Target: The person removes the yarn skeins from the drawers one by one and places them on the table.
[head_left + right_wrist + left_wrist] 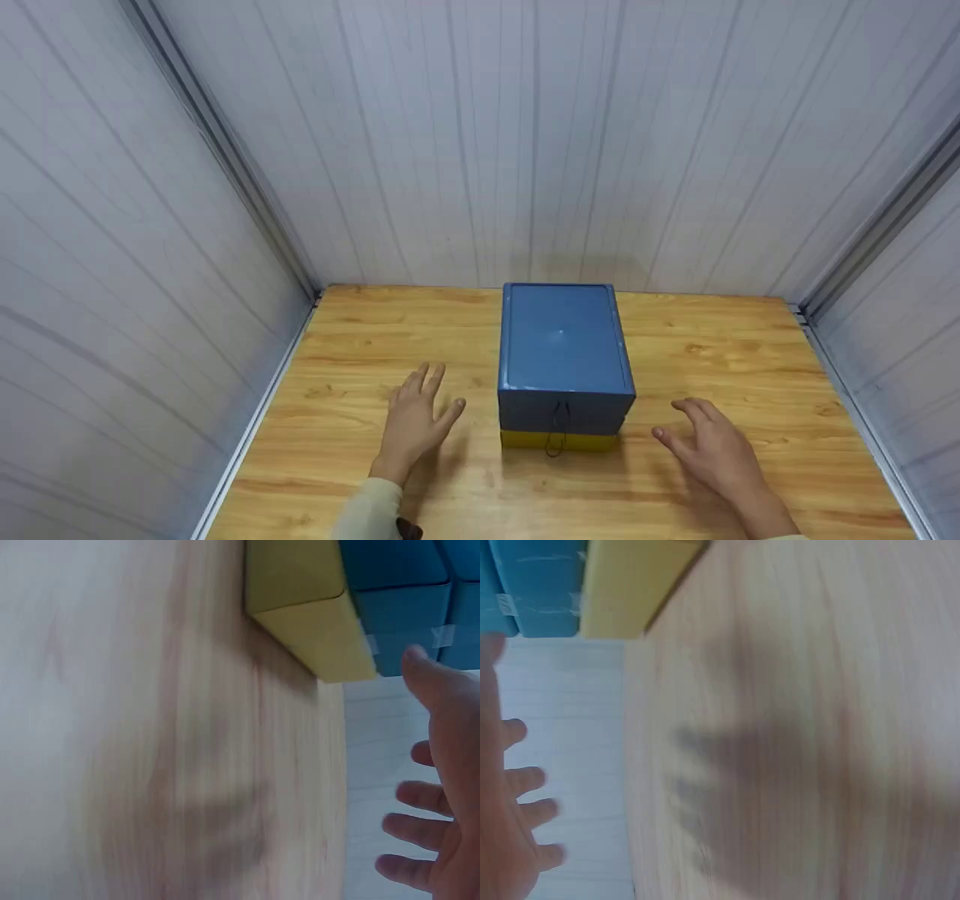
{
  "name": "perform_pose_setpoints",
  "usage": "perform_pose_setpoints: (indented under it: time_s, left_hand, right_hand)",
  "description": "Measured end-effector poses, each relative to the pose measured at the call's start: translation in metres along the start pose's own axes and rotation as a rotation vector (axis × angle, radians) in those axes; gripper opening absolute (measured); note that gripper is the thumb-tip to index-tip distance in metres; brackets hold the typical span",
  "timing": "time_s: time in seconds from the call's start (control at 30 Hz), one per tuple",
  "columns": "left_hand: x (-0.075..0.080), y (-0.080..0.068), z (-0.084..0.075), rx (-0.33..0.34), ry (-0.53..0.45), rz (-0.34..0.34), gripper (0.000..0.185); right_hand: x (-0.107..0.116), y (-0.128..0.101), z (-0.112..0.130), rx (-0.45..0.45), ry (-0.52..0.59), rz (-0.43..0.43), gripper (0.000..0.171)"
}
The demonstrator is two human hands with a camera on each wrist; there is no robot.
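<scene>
A blue box (566,337) stands upright on the wooden table, with a yellow bottom part (525,440) under it. A thin dark cord loop (555,442) hangs down its front face. My left hand (412,424) is held apart from the box on its left side, fingers spread and holding nothing. On the other side, my right hand (716,450) hovers with fingers loosely bent and nothing in it. In the left wrist view, the yellow part (626,589) and blue part (540,585) show strips of clear tape. The right wrist view shows tape (442,636) too.
The wooden tabletop (375,330) is bordered by a pale panel wall (480,150) close behind the box. More panels stand left (135,262) and right (900,337), with metal rails along the corners.
</scene>
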State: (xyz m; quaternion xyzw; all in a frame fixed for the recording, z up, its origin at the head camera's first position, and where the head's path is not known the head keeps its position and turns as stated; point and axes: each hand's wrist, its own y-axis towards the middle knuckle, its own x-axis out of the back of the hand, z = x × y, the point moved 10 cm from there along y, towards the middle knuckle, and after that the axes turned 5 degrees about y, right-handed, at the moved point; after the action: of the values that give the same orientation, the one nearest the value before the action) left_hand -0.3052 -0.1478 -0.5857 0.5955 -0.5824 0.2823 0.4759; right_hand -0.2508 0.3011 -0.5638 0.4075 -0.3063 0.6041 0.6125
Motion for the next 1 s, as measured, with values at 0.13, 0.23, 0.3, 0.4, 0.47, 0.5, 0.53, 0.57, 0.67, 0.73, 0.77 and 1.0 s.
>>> perform_pose_setpoints:
  time_s: [0.13,0.23,0.3,0.4,0.47,0.5,0.53,0.57,0.67,0.73,0.77,1.0]
  left_hand:
    - [0.002,0.002,-0.007,0.006,-0.073,-0.001,0.070]
    - [0.000,0.002,-0.010,0.031,-0.139,0.016,0.064]
    - [-0.002,0.001,-0.010,0.059,-0.192,0.033,0.061]
    - [-0.003,0.001,-0.011,0.104,-0.280,0.041,0.056]
    - [-0.003,0.002,-0.013,0.123,-0.336,0.033,0.053]
    - [-0.002,0.003,-0.015,0.126,-0.364,0.024,0.052]
    - [-0.001,0.004,-0.017,0.127,-0.393,0.016,0.051]
    - [0.000,0.006,-0.019,0.121,-0.413,0.007,0.049]
    - [0.003,0.009,-0.027,0.102,-0.467,-0.008,0.046]
    - [0.003,0.011,-0.032,0.096,-0.489,-0.010,0.045]
    - [0.003,0.011,-0.034,0.093,-0.499,-0.013,0.043]
    - [0.005,0.018,-0.047,0.120,-0.657,-0.021,0.045]
  right_hand:
    - [0.007,-0.003,0.012,0.007,0.028,-0.015,0.057]
    - [0.010,-0.007,0.024,0.026,0.039,-0.014,0.049]
    - [0.011,-0.009,0.033,0.036,0.047,-0.011,0.045]
    - [0.016,-0.011,0.048,0.053,0.063,-0.016,0.039]
    - [0.019,-0.012,0.058,0.068,0.077,-0.027,0.036]
    - [0.021,-0.013,0.063,0.077,0.082,-0.031,0.035]
    - [0.022,-0.013,0.068,0.087,0.091,-0.037,0.034]
    - [0.023,-0.013,0.073,0.096,0.102,-0.040,0.033]
    - [0.023,-0.013,0.085,0.104,0.132,-0.036,0.029]
    - [0.021,-0.013,0.090,0.106,0.157,-0.024,0.024]
    - [0.019,-0.014,0.093,0.106,0.171,-0.016,0.022]
    - [0.005,-0.013,0.102,0.079,0.334,0.029,0.019]
